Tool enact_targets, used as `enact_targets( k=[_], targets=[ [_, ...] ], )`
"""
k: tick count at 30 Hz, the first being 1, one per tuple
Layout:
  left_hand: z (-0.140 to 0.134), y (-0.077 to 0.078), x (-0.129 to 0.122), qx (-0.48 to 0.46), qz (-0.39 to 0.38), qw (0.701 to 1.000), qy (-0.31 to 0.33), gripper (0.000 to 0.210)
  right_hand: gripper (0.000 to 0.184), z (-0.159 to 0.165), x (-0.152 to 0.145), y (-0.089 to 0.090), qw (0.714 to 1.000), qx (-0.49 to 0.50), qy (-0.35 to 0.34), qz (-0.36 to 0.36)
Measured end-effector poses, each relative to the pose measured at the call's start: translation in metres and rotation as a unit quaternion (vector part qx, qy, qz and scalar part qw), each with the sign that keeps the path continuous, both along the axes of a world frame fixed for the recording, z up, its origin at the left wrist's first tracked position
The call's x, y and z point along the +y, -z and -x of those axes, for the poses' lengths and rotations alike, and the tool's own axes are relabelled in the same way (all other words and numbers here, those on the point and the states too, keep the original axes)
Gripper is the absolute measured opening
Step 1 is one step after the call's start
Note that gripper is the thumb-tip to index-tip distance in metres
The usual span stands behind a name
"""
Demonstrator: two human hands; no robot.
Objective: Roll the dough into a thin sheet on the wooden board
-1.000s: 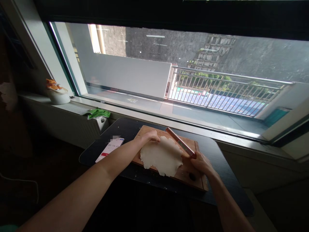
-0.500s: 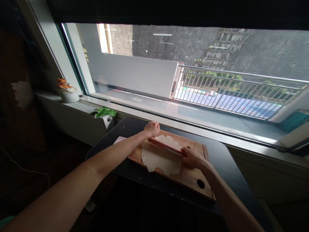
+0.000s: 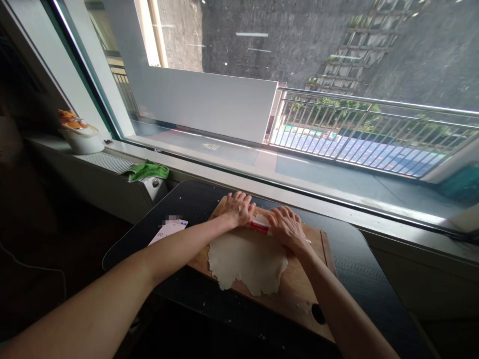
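A thin, ragged-edged sheet of pale dough [image 3: 247, 262] lies on a wooden cutting board [image 3: 303, 284]. Across its far part rests a rolling pin [image 3: 259, 227], showing a red band with white lettering. My left hand [image 3: 240, 208] lies over the pin's left part, fingers stretched forward and apart. On the right part, my right hand [image 3: 288, 225] presses with its fingers spread. Both palms hide most of the pin, and only the stretch between them and a bit of its right end show.
The board sits on a black table [image 3: 359, 279] against a window ledge. A phone [image 3: 170, 230] with a lit screen lies by my left forearm. Left of the table, a radiator [image 3: 123, 192] carries a green cloth [image 3: 149, 171] and a white pot [image 3: 82, 139].
Both hands have gone from closed at the pin's ends to spread out on top of it, closer together. The pin now lies farther up the dough. The camera view has tilted down.
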State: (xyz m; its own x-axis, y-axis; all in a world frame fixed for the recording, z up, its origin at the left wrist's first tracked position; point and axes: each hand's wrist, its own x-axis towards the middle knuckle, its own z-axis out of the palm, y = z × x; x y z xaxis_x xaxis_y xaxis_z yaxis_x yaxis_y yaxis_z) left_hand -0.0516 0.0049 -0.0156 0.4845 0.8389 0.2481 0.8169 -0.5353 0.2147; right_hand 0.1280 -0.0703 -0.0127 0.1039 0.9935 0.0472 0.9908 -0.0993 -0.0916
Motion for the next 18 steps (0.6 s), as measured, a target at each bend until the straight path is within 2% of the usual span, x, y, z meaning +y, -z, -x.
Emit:
enact_targets(
  k=[2,4,7,10,12,14,16,18],
  targets=[
    [-0.010,-0.005,0.018,0.004,0.026,0.999,-0.033,0.040,0.051,-0.003,0.019,-0.006,0.999,0.013,0.031,0.028],
    [-0.010,-0.002,0.021,0.024,0.064,0.997,-0.030,0.044,0.054,-0.003,0.019,-0.006,0.998,0.014,0.033,0.050],
    [0.005,0.012,0.003,0.053,0.086,0.994,0.038,0.051,0.054,0.001,-0.010,0.005,0.998,0.007,-0.044,0.039],
    [0.016,0.020,-0.010,0.048,0.039,0.995,0.079,0.050,0.052,0.003,-0.028,0.013,0.994,0.005,-0.107,-0.009],
    [0.010,0.016,-0.001,0.032,0.012,0.997,0.074,0.049,0.052,0.001,-0.014,0.011,0.997,0.005,-0.077,-0.027],
    [-0.001,0.007,0.016,0.016,0.005,0.999,0.046,0.047,0.053,-0.003,0.014,0.004,0.999,0.012,-0.012,-0.031],
    [-0.011,0.000,0.031,0.009,0.015,1.000,0.008,0.046,0.054,-0.005,0.038,-0.003,0.998,0.026,0.052,-0.022],
    [-0.011,-0.003,0.031,0.023,0.047,0.999,-0.003,0.047,0.054,-0.005,0.041,-0.005,0.997,0.034,0.076,-0.007]
  ],
)
